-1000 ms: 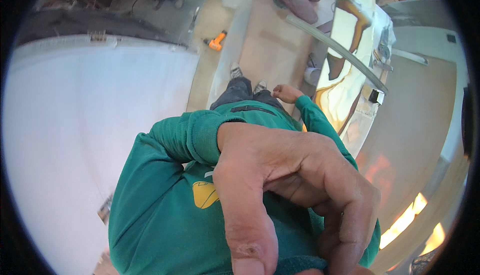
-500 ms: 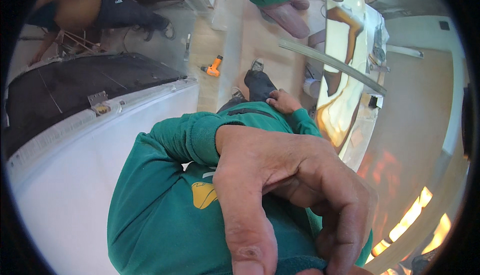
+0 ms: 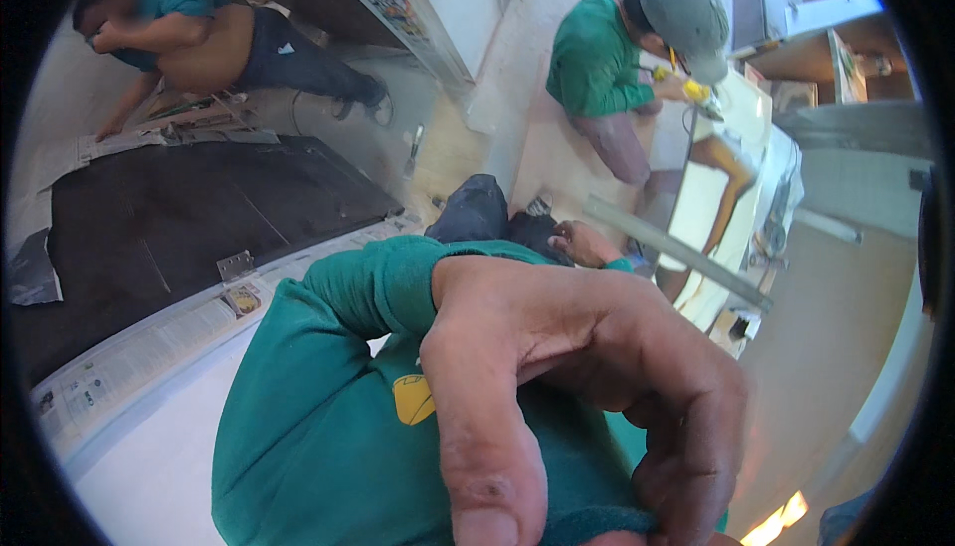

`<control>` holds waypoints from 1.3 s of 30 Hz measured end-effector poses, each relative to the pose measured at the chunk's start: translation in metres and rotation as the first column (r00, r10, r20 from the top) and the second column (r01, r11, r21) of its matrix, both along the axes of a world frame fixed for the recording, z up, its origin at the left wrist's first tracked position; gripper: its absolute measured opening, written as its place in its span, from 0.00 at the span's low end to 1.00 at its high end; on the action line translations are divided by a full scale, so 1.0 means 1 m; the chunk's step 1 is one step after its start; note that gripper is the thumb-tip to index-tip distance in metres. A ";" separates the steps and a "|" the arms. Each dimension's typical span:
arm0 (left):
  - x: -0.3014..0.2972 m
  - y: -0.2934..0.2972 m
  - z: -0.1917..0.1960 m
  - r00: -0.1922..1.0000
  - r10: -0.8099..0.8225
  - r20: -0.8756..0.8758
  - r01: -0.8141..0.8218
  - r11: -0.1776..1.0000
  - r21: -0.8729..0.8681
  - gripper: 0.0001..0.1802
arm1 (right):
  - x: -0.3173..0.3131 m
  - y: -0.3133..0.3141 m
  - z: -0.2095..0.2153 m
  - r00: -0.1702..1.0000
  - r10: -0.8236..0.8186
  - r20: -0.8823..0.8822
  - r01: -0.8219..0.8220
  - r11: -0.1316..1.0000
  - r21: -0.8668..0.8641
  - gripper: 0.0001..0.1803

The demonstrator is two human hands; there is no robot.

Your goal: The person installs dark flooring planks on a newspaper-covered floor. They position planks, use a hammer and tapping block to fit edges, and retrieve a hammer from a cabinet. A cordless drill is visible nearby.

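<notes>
My left hand is raised very close in front of me, its sleeve coming in from the left. The thumb points down, well apart from the curled fingers, and only green sweatshirt shows between them. Some fingertips are hidden near the lower edge. Smaller and farther off, my right hand lies by my dark-trousered thigh. Its fingers are loosely bent, and I see nothing in them. A long, narrow metal strip slants down to the right just beyond that hand.
At left, a dark panel lies edged with newspaper, a hinge on it. One co-worker leans beyond it. Another, in a cap, works a yellow power tool over a glossy panel. A scraper-like tool lies on the floor.
The view has tilted up, bringing the capped co-worker's head into sight. My knee now rises where the orange drill showed. The left co-worker has a hand at the face. My left hand keeps its pose.
</notes>
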State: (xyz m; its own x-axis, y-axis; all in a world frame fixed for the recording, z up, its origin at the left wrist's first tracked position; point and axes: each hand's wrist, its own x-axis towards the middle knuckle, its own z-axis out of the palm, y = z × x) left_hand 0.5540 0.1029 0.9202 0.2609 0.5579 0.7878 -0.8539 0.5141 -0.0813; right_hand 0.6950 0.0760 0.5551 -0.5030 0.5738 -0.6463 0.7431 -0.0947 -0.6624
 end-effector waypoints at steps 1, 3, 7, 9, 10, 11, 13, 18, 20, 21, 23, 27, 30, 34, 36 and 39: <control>-0.001 0.019 0.001 0.998 0.064 -0.003 -0.064 0.996 0.060 0.37 | -0.004 0.015 0.016 0.999 -0.012 0.036 0.014 0.998 -0.064 0.32; -0.010 0.047 -0.001 0.987 0.151 -0.053 -0.143 0.981 0.129 0.37 | -0.014 0.033 0.038 0.994 -0.086 0.074 0.091 0.994 -0.067 0.33; -0.050 0.101 -0.003 0.912 0.287 -0.294 -0.222 0.946 0.235 0.35 | -0.027 0.084 0.070 0.993 -0.072 -0.091 0.062 0.993 -0.101 0.28; -0.105 0.153 0.008 0.803 0.342 -0.487 -0.167 0.915 0.368 0.38 | -0.033 0.107 0.071 0.983 -0.048 -0.179 0.042 0.999 -0.034 0.26; -0.131 0.177 0.009 0.741 0.412 -0.530 -0.191 0.887 0.421 0.39 | -0.036 0.117 0.064 0.983 -0.078 -0.168 0.075 0.997 -0.024 0.26; -0.166 0.184 0.018 0.574 0.634 -0.519 -0.386 0.768 0.512 0.40 | -0.066 0.142 0.074 0.978 -0.043 -0.206 0.043 0.999 -0.001 0.25; -0.229 0.241 0.019 0.272 0.866 -0.420 -0.621 0.491 0.611 0.42 | -0.056 0.153 0.031 0.973 -0.172 -0.154 0.178 0.984 0.028 0.24; -0.387 0.348 0.050 -0.610 0.792 -0.014 -0.623 -0.469 0.627 0.35 | -0.126 0.264 0.047 0.970 -0.203 -0.134 0.205 0.979 0.001 0.27; -0.401 0.387 0.040 -0.681 0.729 0.076 -0.546 -0.574 0.610 0.28 | -0.147 0.301 0.058 0.984 -0.162 -0.076 0.169 0.982 0.090 0.27; -0.402 0.406 0.038 -0.712 0.689 0.131 -0.494 -0.626 0.603 0.24 | -0.164 0.319 0.063 0.988 -0.139 -0.060 0.146 0.980 0.134 0.27; -0.403 0.442 0.035 -0.761 0.602 0.242 -0.382 -0.717 0.583 0.17 | -0.190 0.351 0.090 0.991 -0.112 -0.071 0.119 0.987 0.108 0.27; -0.402 0.493 0.017 -0.812 0.528 0.247 -0.306 -0.747 0.591 0.23 | -0.216 0.380 0.121 0.990 -0.125 -0.058 0.132 0.983 0.127 0.26; -0.402 0.509 0.006 -0.836 0.499 0.229 -0.285 -0.750 0.597 0.27 | -0.227 0.383 0.114 0.992 -0.088 -0.086 0.103 0.979 0.179 0.25; -0.409 0.510 -0.007 -0.870 0.458 0.183 -0.260 -0.741 0.620 0.33 | -0.250 0.393 0.133 0.975 -0.202 -0.096 0.218 0.952 0.217 0.22; -0.405 0.505 0.001 -0.890 0.413 0.196 -0.211 -0.752 0.625 0.36 | -0.262 0.409 0.144 0.937 -0.203 -0.285 0.301 0.882 0.363 0.21; -0.395 0.501 -0.010 -0.904 0.397 0.157 -0.215 -0.742 0.635 0.41 | -0.281 0.426 0.183 0.867 -0.329 -0.375 0.428 0.877 0.221 0.20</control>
